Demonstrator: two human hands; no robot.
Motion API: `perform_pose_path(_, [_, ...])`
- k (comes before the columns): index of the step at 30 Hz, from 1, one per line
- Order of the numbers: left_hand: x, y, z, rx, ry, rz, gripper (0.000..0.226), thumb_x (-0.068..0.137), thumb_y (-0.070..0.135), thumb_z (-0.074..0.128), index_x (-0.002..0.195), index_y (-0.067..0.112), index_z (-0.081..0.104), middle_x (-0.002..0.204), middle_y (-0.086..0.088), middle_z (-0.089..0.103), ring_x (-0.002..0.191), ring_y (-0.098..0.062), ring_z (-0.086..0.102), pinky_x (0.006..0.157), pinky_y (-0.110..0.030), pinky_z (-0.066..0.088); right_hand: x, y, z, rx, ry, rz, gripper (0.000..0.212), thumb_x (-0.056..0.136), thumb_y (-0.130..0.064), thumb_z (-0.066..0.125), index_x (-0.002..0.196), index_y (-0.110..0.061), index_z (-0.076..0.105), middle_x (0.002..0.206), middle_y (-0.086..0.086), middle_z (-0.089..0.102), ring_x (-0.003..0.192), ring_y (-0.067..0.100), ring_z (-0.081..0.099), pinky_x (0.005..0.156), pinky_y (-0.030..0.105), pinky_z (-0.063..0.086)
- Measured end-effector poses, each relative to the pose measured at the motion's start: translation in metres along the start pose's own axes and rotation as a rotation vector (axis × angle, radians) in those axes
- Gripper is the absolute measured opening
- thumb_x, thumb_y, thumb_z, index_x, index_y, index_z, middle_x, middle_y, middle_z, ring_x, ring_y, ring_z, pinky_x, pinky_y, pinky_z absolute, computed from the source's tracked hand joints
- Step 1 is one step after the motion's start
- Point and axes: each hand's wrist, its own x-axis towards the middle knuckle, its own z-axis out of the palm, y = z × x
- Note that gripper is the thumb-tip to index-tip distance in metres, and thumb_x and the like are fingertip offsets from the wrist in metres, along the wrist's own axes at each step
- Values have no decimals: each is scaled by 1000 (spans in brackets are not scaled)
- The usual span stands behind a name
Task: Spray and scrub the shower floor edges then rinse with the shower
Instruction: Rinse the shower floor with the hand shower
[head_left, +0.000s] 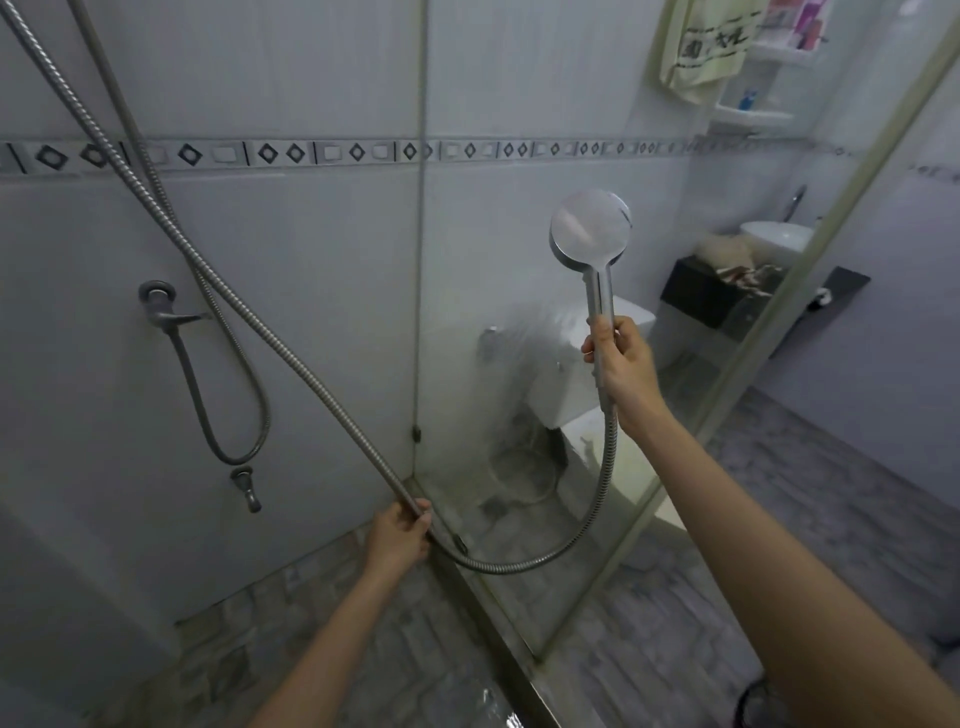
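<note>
Right hand (618, 364): closed round the slim handle of the shower head (589, 228), thumb laid up the stem. The head is held upright, its disc turned toward the glass panel (483, 234). Judged: aimed for rinsing, to be worked down the glass toward the base. A misty streak is seen on the glass just below and left of the head. It is probably spray, but flow cannot be confirmed.

Left hand (400, 535): fingers curled round the metal hose (291, 353), held low near the corner. Judged: slack is being taken up so the head is not tugged. The hose hangs in a U between the two hands.

Materials: the hose is ribbed, spiral-wound metal, flexible and likely slick when wet. The head is a flat round disc with a smooth satin-chrome finish and a cylindrical handle.

Floor edge (493, 608): a metal channel under the glass, run from the wall corner toward the camera and crossed by the hose loop. The shower floor (363, 623) is stone-pattern tile with recessed grout, and a wet sheen is seen at the bottom of the view. The walls are glossy pale tile with a diamond border strip (311, 153).

The wall valve (161, 306) and small tap (247, 488) are well apart from both hands. A toilet (566, 384) is seen through the glass.

No spray bottle or brush is in view. Judged: rinse stage.
</note>
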Motion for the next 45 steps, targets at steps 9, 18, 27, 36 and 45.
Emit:
perform_pose_path(9, [-30,-25,30,51,-95,-52,24,99,-5,52,87,15,55,79,-8,60,54,-16,63,42,-15,51,-53,-6,-59,-91,39,-61,26,99,-37,45,102,-12,54,78,1,58,74,11,55,69,19,47])
perform_pose_path(18, [-43,-28,47,6,-91,-30,12,100,-2,52,109,5,53,79,-8,61,42,-6,63,42,-15,50,-83,7,-101,-153,24,-90,12,99,-31,46,91,-26,55,74,0,57,68,6,54,63,14,44])
perform_pose_path(27, [-56,-47,51,-26,-9,-1,25,100,-2,53,88,20,57,84,-8,65,59,-10,63,51,-18,53,-124,60,-121,-210,-112,-13,22,96,-36,47,94,-17,58,74,7,58,67,11,53,61,21,45])
perform_pose_path(36, [-65,-91,45,-9,101,26,25,100,-3,51,92,20,57,85,-8,65,77,-23,64,55,-15,56,-163,121,-126,-144,-258,100,22,99,-19,46,96,0,56,76,27,49,65,10,49,59,12,40])
perform_pose_path(45, [-54,-139,42,7,207,82,27,100,5,57,94,31,59,92,-4,71,81,-14,68,62,-16,53,-198,199,-112,-142,-332,203,26,96,-31,45,98,-9,58,72,11,55,62,6,52,57,15,42])
